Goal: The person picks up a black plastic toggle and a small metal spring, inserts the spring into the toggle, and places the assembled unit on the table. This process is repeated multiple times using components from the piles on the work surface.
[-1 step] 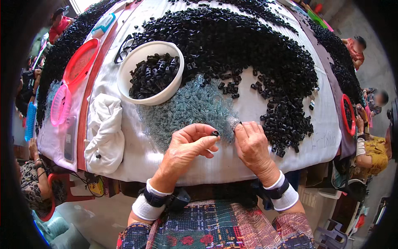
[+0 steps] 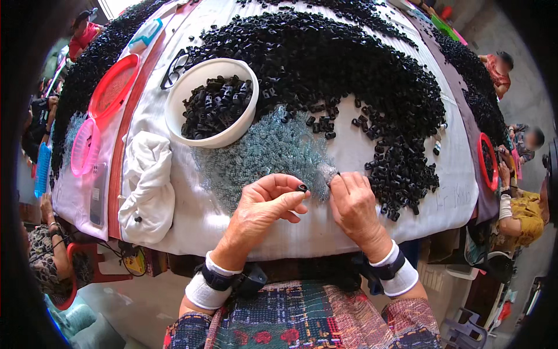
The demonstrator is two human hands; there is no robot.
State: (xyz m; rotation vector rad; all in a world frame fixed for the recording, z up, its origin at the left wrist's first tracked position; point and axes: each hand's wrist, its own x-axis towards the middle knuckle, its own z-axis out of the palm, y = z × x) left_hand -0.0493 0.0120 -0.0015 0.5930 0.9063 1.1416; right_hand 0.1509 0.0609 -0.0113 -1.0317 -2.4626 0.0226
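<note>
My left hand (image 2: 261,203) is closed in a pinch on a small hollow black plastic piece (image 2: 302,188), which looks like a cord lock part. To its right, my right hand (image 2: 356,203) has its fingertips pressed together. A dark speck shows at those fingertips, but what they hold is too small and hidden to name. Both hands hover over the near edge of a heap of small grey-blue coil springs (image 2: 267,145). Beyond the springs spreads a large pile of similar black plastic pieces (image 2: 349,58). A white bowl (image 2: 174,125) filled with black pieces stands left of the springs.
A crumpled white cloth (image 2: 148,180) lies at left, with eyeglasses (image 2: 172,70) behind it. Farther left are a red basket (image 2: 135,72), a pink basket (image 2: 75,156) and a phone (image 2: 99,192). Other people sit along both sides, one in a yellow top (image 2: 526,215) at right.
</note>
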